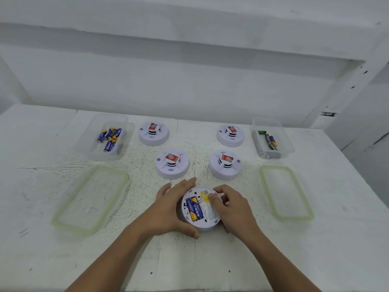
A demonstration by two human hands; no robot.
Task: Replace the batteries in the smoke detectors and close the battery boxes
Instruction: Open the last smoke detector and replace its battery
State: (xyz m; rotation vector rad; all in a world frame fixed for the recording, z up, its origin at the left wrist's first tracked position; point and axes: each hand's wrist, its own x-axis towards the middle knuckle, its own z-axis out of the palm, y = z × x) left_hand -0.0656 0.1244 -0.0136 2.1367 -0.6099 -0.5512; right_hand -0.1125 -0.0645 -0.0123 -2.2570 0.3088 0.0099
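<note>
Seen from the head camera, a person's left hand (174, 207) and right hand (231, 205) grip an upturned smoke detector (207, 218) near the front middle of a white table (210, 260). The left fingers curl round its left rim with the thumb at the near edge, and the right fingers wrap its right side while the thumb appears to press on the yellow label (204, 196) on the back. The battery bay lies uncovered, with two blue-and-yellow batteries (194, 208) seated side by side in it. Beyond the hands, four units sit face up in two rows: the near-left detector (172, 163) and near-right detector (225, 164) just past the fingertips, the far-left detector (153, 133) and far-right detector (231, 134) behind, with a strip of bare table down the middle. An open left box (88, 144) holds loose blue cells (110, 139); an open right box (288, 148) holds green, black and blue cells (270, 142). The left lid (63, 213) and right lid (311, 216), both green-rimmed, lie flat in front of their boxes, well apart from the hands, with bare table on either side of the held unit and before the front edge. The table's right edge falls away just beyond the right lid; a white wall (189, 91) backs the far edge.
</note>
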